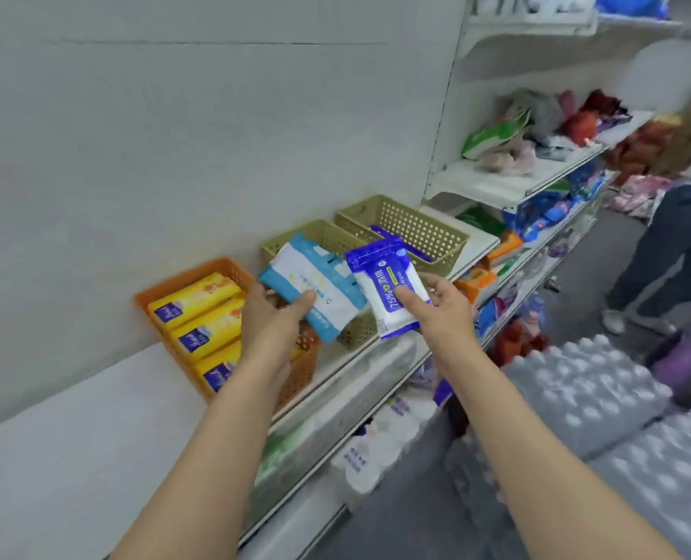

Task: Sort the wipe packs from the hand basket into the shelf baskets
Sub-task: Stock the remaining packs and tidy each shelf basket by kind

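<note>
My left hand (273, 319) grips a light blue and white wipe pack (315, 286) above the middle olive basket (319, 236). My right hand (436, 305) holds a dark blue and white wipe pack (384, 284) marked 75%, thumb on its front, just right of the first pack. An orange basket (198, 272) on the left holds three yellow packs (202, 317). The far olive basket (416, 228) has a dark blue pack (388, 234) inside. The hand basket is out of view.
The baskets stand on a white shelf (73, 418) against a pale wall. Lower shelves hold more packaged goods (485, 276). Shrink-wrapped bottle cases (602, 418) sit on the floor at right. A person (667, 244) stands in the aisle at far right.
</note>
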Available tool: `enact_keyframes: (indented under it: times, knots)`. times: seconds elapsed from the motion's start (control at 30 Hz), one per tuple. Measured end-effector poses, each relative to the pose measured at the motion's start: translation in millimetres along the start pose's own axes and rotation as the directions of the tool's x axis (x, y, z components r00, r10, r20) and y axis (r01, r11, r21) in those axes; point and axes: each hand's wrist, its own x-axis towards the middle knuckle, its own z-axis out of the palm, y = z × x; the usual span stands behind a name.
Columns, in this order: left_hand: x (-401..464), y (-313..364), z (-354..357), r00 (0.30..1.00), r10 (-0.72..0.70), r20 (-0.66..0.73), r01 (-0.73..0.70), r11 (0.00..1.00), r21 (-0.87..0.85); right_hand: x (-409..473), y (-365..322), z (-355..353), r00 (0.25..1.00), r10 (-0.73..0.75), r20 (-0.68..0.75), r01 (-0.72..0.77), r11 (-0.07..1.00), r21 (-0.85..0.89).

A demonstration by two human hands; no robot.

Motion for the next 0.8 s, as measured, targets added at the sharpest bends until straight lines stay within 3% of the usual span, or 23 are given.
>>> enact_keyframes:
  times: [0.27,0.43,0.67,0.8]
  knots:
    - [97.7,-13.2,67.0,0.993,-0.042,-0.111,0.041,0.999,-0.011,164.6,-8.5,-27.2,0.998,-0.062,0.017,0.063,0.996,-0.063]
    - [147.9,-24.2,108.2,0.965,-0.081,-0.251,0.053,0.992,-0.115,295.6,-17.4,-46.2,0.996,-0.058,0.065,0.075,0.951,-0.299]
    - [188.6,-46.4,174.3,0.898,-0.103,-0.427,0.023,0.982,-0.190,419.6,-2.4,-40.9,0.944,0.020,0.329,0.168,0.829,-0.533]
    - [198.6,-60.2,192.9,0.849,-0.127,-0.513,-0.003,0.969,-0.245,446.1,16.8,-26.4,0.808,0.158,0.568,0.295,0.725,-0.622]
